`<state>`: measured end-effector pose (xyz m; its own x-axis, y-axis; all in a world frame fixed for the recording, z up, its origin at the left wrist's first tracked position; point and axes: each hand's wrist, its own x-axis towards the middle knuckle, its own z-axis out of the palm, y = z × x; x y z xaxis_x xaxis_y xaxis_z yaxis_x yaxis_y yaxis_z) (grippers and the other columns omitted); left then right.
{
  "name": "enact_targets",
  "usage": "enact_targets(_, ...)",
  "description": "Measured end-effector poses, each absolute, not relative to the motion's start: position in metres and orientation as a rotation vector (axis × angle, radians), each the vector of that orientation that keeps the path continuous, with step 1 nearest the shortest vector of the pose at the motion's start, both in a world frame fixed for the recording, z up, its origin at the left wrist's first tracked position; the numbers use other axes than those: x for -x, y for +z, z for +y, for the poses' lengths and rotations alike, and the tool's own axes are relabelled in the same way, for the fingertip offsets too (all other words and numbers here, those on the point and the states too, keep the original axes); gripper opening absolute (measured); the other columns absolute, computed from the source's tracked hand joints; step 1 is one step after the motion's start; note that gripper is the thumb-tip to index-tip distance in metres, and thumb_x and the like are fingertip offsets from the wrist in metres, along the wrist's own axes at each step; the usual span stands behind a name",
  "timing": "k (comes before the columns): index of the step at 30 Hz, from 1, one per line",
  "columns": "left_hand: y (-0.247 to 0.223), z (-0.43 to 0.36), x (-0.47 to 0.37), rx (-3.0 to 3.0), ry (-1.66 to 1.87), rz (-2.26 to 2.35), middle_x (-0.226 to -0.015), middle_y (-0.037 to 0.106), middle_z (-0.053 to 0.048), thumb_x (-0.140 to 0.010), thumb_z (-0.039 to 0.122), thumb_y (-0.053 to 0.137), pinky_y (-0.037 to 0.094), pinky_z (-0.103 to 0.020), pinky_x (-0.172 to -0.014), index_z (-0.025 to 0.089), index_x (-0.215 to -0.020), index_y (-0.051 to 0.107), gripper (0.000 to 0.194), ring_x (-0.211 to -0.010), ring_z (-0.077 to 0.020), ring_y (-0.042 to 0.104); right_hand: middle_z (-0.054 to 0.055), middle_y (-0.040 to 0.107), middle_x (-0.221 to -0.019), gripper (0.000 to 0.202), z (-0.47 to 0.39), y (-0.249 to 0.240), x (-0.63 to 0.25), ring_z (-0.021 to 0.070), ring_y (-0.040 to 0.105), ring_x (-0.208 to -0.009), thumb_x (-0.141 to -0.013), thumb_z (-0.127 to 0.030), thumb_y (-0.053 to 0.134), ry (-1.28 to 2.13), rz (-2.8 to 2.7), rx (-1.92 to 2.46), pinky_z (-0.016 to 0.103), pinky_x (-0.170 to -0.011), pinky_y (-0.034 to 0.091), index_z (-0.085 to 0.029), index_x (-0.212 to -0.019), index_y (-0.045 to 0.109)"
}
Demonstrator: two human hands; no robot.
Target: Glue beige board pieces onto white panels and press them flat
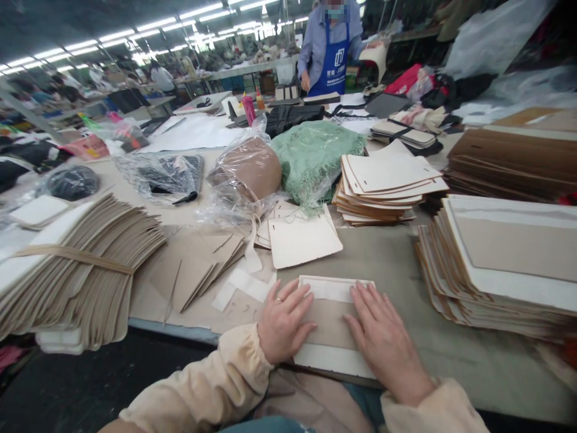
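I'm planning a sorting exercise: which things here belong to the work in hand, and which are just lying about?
Apparently the work:
panel under left hand and right hand
similar panels, stacked right

Probably lying about:
green cloth
pink container
bagged brown item

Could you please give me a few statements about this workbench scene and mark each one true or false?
1. The left hand and right hand both touch a white-and-brown panel. True.
2. The ring is on the right hand. False: the ring is on the left hand.
3. The stack with a tan band around it lies to the right of both hands. False: it lies to their left.
4. A green fringed bundle lies farther from the camera than the panel. True.
5. The person standing at the top of the picture wears a red apron. False: the apron is blue.
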<state>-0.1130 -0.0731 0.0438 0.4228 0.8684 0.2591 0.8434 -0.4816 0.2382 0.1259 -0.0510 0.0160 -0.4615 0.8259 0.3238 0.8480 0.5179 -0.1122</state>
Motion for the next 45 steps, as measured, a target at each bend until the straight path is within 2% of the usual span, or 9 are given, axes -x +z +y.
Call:
enact_targets(5,0.039,-0.077,0.106,-2.572,0.345,1.513,-0.142,0.045,-0.007,-0.088,0.055,0.043,0.007,-0.066,-0.107,0.024,-0.137,0.04,0.059,-0.139,-0.0352,0.022,0.013,0.04,-0.143,0.055,-0.055,0.011,-0.117,0.0311,0.031,-0.133,-0.096,-0.044,0.035,-0.082,-2.536,1.407,0.052,-0.105,0.03,-0.007,-0.136,0.042)
enact_targets(11,0.035,-0.076,0.105,-2.487,0.341,1.579,-0.144,0.043,-0.007,-0.087,0.059,0.039,-0.004,-0.068,-0.106,0.023,-0.14,0.037,0.064,-0.14,-0.0367,0.015,0.012,0.038,-0.144,0.054,-0.052,0.01,-0.116,0.0316,0.031,-0.132,-0.096,-0.045,0.036,-0.058,-2.586,1.431,0.053,-0.104,0.029,-0.01,-0.137,0.042)
enact_targets(22,0.036,-0.076,0.101,-2.469,0.375,1.674,-0.139,0.048,-0.012,-0.085,0.06,0.043,0.008,-0.069,-0.106,0.02,-0.137,0.042,0.066,-0.138,-0.0377,0.023,0.01,0.035,-0.146,0.054,-0.051,0.013,-0.115,0.03,0.03,-0.134,-0.095,-0.044,0.039,0.031,-2.578,1.455,0.054,-0.105,0.027,-0.013,-0.139,0.039)
enact_targets(28,0.034,-0.076,0.099,-2.516,0.377,1.657,-0.139,0.048,-0.012,-0.085,0.054,0.047,0.009,-0.069,-0.106,0.019,-0.135,0.044,0.061,-0.137,-0.0388,0.025,0.012,0.031,-0.148,0.056,-0.052,0.016,-0.114,0.0291,0.028,-0.135,-0.092,-0.046,0.045,0.092,-2.549,1.543,0.053,-0.106,0.027,-0.017,-0.139,0.039)
enact_targets(32,0.033,-0.075,0.099,-2.539,0.413,1.659,-0.138,0.049,-0.012,-0.086,0.048,0.05,0.011,-0.069,-0.105,0.018,-0.133,0.046,0.057,-0.136,-0.0397,0.027,0.015,0.028,-0.149,0.057,-0.056,0.02,-0.115,0.0295,0.025,-0.137,-0.092,-0.044,0.046,0.04,-2.509,1.586,0.052,-0.108,0.026,-0.013,-0.139,0.039)
enact_targets(36,0.03,-0.075,0.1,-2.583,0.415,1.656,-0.139,0.048,-0.013,-0.084,0.047,0.053,0.014,-0.07,-0.104,0.018,-0.133,0.047,0.057,-0.136,-0.0404,0.026,0.018,0.031,-0.147,0.054,-0.06,0.02,-0.117,0.0307,0.027,-0.136,-0.093,-0.04,0.045,-0.01,-2.473,1.61,0.052,-0.108,0.026,-0.009,-0.137,0.042)
enact_targets(40,0.029,-0.076,0.101,-2.607,0.38,1.669,-0.143,0.043,-0.013,-0.085,0.046,0.052,0.016,-0.07,-0.104,0.018,-0.133,0.047,0.056,-0.137,-0.0409,0.023,0.019,0.033,-0.146,0.055,-0.061,0.018,-0.118,0.0314,0.028,-0.135,-0.093,-0.041,0.045,0.013,-2.442,1.675,0.052,-0.107,0.028,-0.008,-0.137,0.042)
enact_targets(45,0.028,-0.076,0.1,-2.605,0.394,1.677,-0.142,0.043,-0.013,-0.084,0.047,0.053,0.017,-0.069,-0.104,0.02,-0.132,0.048,0.056,-0.137,-0.0407,0.024,0.017,0.032,-0.146,0.057,-0.06,0.016,-0.117,0.0303,0.027,-0.136,-0.093,-0.042,0.044,0.021,-2.426,1.703,0.054,-0.107,0.027,-0.008,-0.138,0.039)
